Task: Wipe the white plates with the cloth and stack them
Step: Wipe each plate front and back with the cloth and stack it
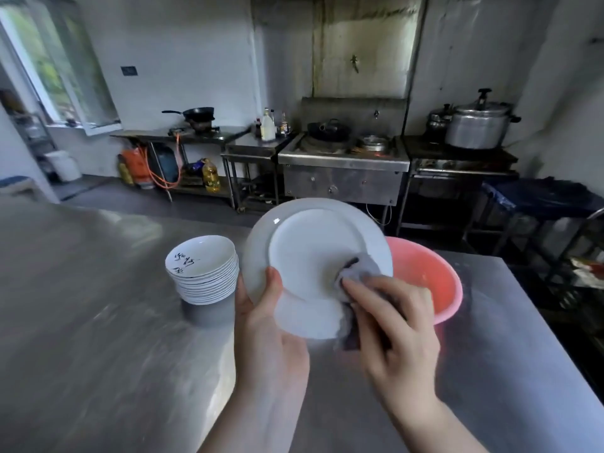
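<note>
Mid-wipe here: the left hand (261,318) pinches the white plate (313,256) at its lower left rim, thumb on the face and fingers behind, holding it tilted up above the counter (98,322), well in front of the chest. The right hand (389,318) curls round the grey cloth (356,273), grip closed on it, pressing it against the lower right of the plate's well. To do this well, I'd say keep the left-hand grip firm at the rim so the plate doesn't pivot under the pressure, sweep the cloth round the whole well and out over the rim, then turn the plate to reach the patch under the thumb and the back. The stack of small plates (204,273), with dark writing on the top one, sits to the left on a grey base, probably where this one heads, though it looks wider than those. The pink basin (431,282) stands just behind the plate and is partly hidden by it; what it contains can't be seen. The plate's back and the left fingers are out of sight, the cloth's lower end is bunched under the right palm, and the counter surface is blurred.
</note>
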`<action>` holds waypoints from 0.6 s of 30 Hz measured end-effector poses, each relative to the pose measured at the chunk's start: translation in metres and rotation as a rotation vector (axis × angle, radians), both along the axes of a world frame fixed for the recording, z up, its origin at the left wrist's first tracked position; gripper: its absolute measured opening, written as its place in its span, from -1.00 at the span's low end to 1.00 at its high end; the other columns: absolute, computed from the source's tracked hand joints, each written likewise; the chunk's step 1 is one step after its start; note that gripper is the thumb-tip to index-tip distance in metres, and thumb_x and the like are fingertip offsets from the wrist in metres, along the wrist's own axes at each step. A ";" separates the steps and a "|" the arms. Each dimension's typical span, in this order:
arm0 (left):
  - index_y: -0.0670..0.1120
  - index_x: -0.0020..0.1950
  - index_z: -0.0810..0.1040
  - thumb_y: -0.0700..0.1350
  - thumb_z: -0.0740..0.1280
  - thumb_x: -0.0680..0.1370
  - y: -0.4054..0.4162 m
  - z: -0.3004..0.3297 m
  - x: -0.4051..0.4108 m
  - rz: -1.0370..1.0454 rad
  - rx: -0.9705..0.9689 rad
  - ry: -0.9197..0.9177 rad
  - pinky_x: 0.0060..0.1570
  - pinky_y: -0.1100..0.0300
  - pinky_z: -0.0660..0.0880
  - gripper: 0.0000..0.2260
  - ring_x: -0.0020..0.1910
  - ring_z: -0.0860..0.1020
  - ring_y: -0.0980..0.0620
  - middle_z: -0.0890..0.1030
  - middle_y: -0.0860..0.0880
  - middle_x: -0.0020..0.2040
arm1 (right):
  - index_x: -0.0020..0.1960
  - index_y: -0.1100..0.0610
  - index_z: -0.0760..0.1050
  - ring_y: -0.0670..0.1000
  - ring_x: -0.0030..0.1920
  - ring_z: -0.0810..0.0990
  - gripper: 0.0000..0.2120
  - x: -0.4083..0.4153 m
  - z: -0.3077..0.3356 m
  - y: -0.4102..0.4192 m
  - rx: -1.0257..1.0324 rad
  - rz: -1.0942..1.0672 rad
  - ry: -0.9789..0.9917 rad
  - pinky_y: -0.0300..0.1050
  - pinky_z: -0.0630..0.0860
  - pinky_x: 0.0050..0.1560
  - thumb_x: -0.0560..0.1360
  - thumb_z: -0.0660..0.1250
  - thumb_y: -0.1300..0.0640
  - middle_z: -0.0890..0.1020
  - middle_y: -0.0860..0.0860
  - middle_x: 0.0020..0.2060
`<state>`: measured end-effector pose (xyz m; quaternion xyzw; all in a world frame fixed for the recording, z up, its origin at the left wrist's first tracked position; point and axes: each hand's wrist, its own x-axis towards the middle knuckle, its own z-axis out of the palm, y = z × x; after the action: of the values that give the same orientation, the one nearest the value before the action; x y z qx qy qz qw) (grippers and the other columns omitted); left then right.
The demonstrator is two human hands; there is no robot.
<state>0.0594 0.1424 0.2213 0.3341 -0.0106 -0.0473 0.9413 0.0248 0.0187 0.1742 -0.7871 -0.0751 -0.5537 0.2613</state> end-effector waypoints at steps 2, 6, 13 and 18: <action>0.01 0.36 0.53 -0.12 0.32 0.49 0.017 -0.002 0.008 0.035 0.025 -0.041 0.34 -0.14 0.41 -0.58 0.26 0.59 -0.07 0.64 -0.05 0.25 | 0.16 0.09 0.57 0.06 0.02 0.53 -0.75 0.004 0.001 0.004 0.225 -0.031 -0.032 -0.26 0.37 0.14 0.52 0.28 0.23 0.53 0.02 0.02; -0.02 0.39 0.51 -0.14 0.29 0.50 0.056 -0.014 0.029 -0.068 0.111 -0.079 0.32 -0.11 0.42 -0.56 0.30 0.56 -0.08 0.62 -0.07 0.28 | 0.14 0.05 0.61 -0.01 0.05 0.54 -0.75 0.022 0.018 0.011 0.268 0.023 0.111 -0.24 0.41 0.12 0.52 0.33 0.28 0.55 -0.09 0.01; -0.07 0.32 0.57 -0.21 0.37 0.42 0.119 -0.020 0.062 -0.198 0.271 -0.279 0.03 0.15 0.60 -0.54 0.20 0.62 -0.12 0.64 -0.16 0.23 | 0.14 0.01 0.62 -0.09 0.06 0.54 -0.75 0.064 0.037 0.068 0.255 -0.011 0.196 -0.30 0.41 0.10 0.52 0.36 0.25 0.55 -0.10 0.01; 0.00 0.28 0.61 -0.21 0.41 0.38 0.162 -0.026 0.095 -0.292 0.373 -0.387 0.09 0.16 0.58 -0.55 0.19 0.62 -0.12 0.65 -0.14 0.21 | 0.08 -0.08 0.59 -0.08 0.03 0.57 -0.69 0.092 0.042 0.090 0.342 0.004 0.240 -0.36 0.41 0.04 0.52 0.34 0.31 0.58 -0.08 -0.02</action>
<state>0.1547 0.3048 0.1952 0.4990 -0.2287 -0.1190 0.8274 0.1167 0.1083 0.2160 -0.7916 0.0501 -0.4600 0.3990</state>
